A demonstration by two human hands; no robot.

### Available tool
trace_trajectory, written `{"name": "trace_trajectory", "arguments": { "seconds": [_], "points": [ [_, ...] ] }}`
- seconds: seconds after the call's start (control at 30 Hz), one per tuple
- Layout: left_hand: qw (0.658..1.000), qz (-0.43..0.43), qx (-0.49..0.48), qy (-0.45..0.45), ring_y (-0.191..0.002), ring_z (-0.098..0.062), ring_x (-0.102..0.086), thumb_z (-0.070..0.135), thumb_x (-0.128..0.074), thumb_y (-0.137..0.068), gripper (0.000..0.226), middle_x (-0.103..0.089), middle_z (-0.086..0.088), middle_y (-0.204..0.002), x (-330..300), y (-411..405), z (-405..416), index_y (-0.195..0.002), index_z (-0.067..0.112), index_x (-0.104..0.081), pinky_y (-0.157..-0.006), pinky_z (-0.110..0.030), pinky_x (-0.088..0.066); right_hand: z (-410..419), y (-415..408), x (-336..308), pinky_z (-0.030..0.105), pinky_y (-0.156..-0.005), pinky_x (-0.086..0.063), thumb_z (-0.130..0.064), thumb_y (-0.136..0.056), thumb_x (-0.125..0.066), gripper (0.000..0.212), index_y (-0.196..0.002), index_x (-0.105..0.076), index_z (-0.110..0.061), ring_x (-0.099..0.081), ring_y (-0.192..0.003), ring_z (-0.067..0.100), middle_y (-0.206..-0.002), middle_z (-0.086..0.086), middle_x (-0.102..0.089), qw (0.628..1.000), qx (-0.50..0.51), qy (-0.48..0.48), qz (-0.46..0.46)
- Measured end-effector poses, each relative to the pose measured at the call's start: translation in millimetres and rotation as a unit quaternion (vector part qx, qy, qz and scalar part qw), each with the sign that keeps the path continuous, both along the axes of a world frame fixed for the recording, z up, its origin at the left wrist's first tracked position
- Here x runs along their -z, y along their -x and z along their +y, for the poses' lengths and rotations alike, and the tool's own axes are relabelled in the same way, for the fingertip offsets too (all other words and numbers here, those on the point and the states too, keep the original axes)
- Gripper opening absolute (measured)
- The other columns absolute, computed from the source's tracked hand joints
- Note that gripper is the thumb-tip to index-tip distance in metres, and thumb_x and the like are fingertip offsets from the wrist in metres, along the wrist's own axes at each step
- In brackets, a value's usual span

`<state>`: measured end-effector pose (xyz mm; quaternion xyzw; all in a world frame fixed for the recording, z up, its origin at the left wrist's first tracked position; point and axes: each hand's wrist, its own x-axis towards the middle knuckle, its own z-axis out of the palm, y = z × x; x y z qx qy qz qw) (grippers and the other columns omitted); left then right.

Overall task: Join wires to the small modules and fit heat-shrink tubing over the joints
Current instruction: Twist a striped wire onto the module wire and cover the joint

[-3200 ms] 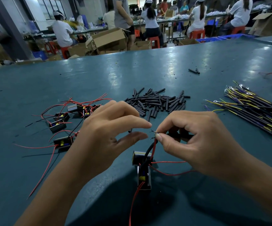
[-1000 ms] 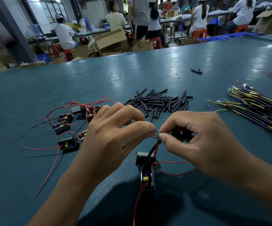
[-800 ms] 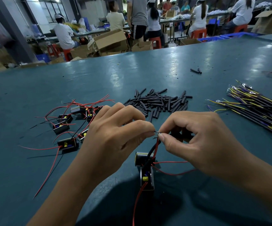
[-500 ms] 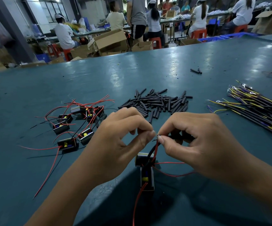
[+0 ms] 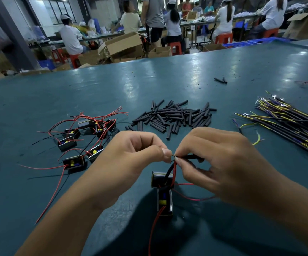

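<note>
- the small black open-topped module (image 5: 165,204) lies on the teal table (image 5: 168,74) just below both hands; a yellow and a blue part sit inside it, and red and black wires (image 5: 171,172) rise from it to the fingertips.
- the left hand (image 5: 131,159) has its fingers curled, thumb and forefinger pinching the bare wire tips.
- the right hand (image 5: 221,163) pinches the same joint from the other side and also holds a short black piece, seemingly tubing, under its fingers.
- a cluster of similar black modules with red leads (image 5: 86,139) lies to the left, each with yellow and blue parts inside.
- a loose pile of short black heat-shrink tubes (image 5: 173,117) lies beyond the hands.
- a bundle of yellow and purple wires with ring terminals (image 5: 287,122) lies to the right.
- open cardboard boxes (image 5: 125,47) stand on the floor past the table's far edge; their contents cannot be seen.
</note>
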<state>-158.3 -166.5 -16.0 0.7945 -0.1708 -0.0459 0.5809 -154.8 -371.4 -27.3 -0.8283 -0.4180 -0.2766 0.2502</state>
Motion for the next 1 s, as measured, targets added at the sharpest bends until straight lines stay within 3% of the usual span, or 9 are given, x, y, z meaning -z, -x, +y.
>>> {"name": "trace_trajectory", "arguments": {
  "seconds": [0.13,0.2,0.27,0.37,0.43,0.5,0.57,0.7,1.0],
  "points": [
    [0.989,0.134,0.011,0.058,-0.053,-0.011,-0.034,0.016,-0.065,-0.073,0.016,-0.044,-0.001,-0.056,-1,-1,1,-0.058,0.017,-0.068,-0.049,-0.017,-0.031,2,0,2,0.041,-0.054,-0.048,-0.011,-0.095,-0.057,0.021,-0.077,-0.067,-0.005,-0.055,-0.065,0.027,-0.075,0.006,-0.060,0.995,0.007,0.036,-0.098],
    [0.986,0.153,0.020,0.069,-0.052,-0.011,-0.033,0.017,-0.067,-0.073,0.017,-0.043,0.000,-0.054,0,-2,1,-0.057,0.017,-0.068,-0.048,-0.017,-0.030,3,0,4,0.041,-0.053,-0.048,-0.011,-0.096,-0.057,0.022,-0.077,-0.067,-0.005,-0.055,-0.066,0.027,-0.075,0.007,-0.060,0.993,0.007,0.041,-0.109],
    [0.995,0.090,0.015,0.030,-0.053,-0.012,-0.035,0.025,-0.073,-0.074,0.014,-0.046,0.000,-0.054,0,-1,5,-0.062,0.017,-0.071,-0.049,-0.019,-0.028,1,0,4,0.039,-0.057,-0.049,-0.013,-0.094,-0.060,0.018,-0.079,-0.068,-0.007,-0.057,-0.067,0.024,-0.076,0.005,-0.061,0.997,0.007,0.022,-0.072],
    [0.993,-0.100,0.007,-0.056,-0.059,-0.015,-0.046,0.031,-0.074,-0.083,0.015,-0.058,-0.003,-0.063,1,-1,13,-0.075,0.019,-0.072,-0.053,-0.027,-0.035,-2,-1,4,0.025,-0.062,-0.045,-0.015,-0.089,-0.066,0.008,-0.081,-0.067,-0.012,-0.052,-0.067,0.012,-0.075,-0.004,-0.060,0.999,-0.002,-0.037,0.032],
    [0.960,-0.248,-0.003,-0.129,-0.065,-0.011,-0.055,0.026,-0.075,-0.085,0.004,-0.062,0.004,-0.074,-2,-2,16,-0.083,0.024,-0.072,-0.058,-0.026,-0.042,-2,-1,4,0.021,-0.062,-0.042,-0.015,-0.086,-0.068,0.006,-0.080,-0.066,-0.014,-0.052,-0.066,0.010,-0.074,-0.008,-0.059,0.996,0.000,-0.057,0.065],
    [0.912,-0.359,0.003,-0.199,-0.077,-0.010,-0.056,0.023,-0.076,-0.085,0.008,-0.062,0.007,-0.087,-1,-4,15,-0.092,0.019,-0.074,-0.068,-0.019,-0.042,-2,-2,4,0.016,-0.062,-0.040,-0.014,-0.086,-0.068,0.007,-0.079,-0.066,-0.015,-0.052,-0.065,0.008,-0.073,-0.011,-0.058,0.995,-0.003,-0.065,0.082],
    [0.888,-0.407,0.010,-0.216,-0.085,-0.009,-0.057,0.021,-0.073,-0.089,0.010,-0.061,0.004,-0.093,2,-6,14,-0.095,0.014,-0.076,-0.075,-0.021,-0.044,-2,-3,4,0.013,-0.062,-0.037,-0.015,-0.086,-0.068,0.007,-0.079,-0.067,-0.016,-0.051,-0.065,0.007,-0.072,-0.012,-0.057,0.993,-0.009,-0.067,0.095],
    [0.854,-0.471,-0.005,-0.222,-0.083,-0.024,-0.059,0.018,-0.069,-0.094,0.011,-0.060,0.001,-0.094,8,-10,12,-0.093,0.009,-0.076,-0.072,-0.038,-0.047,-2,-3,4,0.012,-0.063,-0.038,-0.014,-0.085,-0.069,0.007,-0.079,-0.068,-0.016,-0.054,-0.066,0.009,-0.071,-0.012,-0.058,0.990,-0.023,-0.079,0.119],
    [0.840,-0.484,0.015,-0.243,-0.084,-0.025,-0.053,0.017,-0.055,-0.103,0.020,-0.060,-0.002,-0.097,10,-11,10,-0.096,0.007,-0.070,-0.073,-0.041,-0.043,-2,-2,4,0.010,-0.058,-0.036,-0.015,-0.083,-0.071,0.007,-0.078,-0.069,-0.018,-0.055,-0.061,0.008,-0.068,-0.011,-0.060,0.977,-0.047,-0.118,0.174]
  ]
}}
